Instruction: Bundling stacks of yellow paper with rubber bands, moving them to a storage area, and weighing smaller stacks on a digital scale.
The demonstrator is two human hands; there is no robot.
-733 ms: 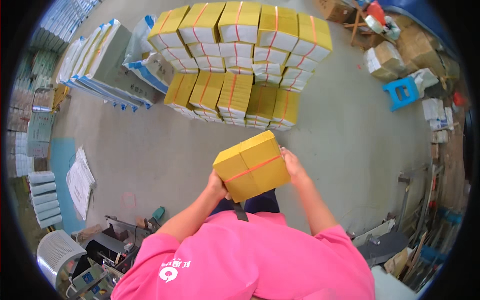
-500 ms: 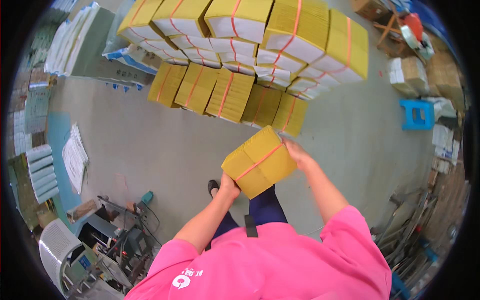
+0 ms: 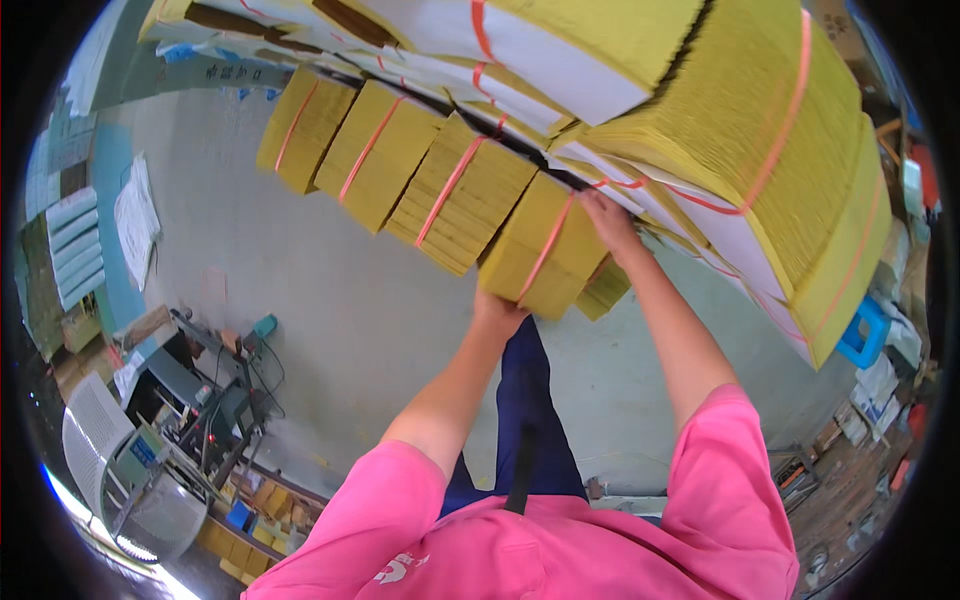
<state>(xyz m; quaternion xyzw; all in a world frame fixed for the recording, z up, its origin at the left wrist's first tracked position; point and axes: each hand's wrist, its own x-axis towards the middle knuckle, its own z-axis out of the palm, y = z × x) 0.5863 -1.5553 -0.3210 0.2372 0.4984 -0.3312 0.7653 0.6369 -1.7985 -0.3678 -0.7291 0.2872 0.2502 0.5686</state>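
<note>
Holding a yellow bundle at both ends, left hand under the near end, right hand gripping the far end. Long side pointing up and away, tilted. Sitting last in a row of yellow bundles, touching the big stack.

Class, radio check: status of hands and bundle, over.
Left hand under yellow bundle, right hand on its top. Bundle at row end beside strapped stacks. Nothing between.
</note>
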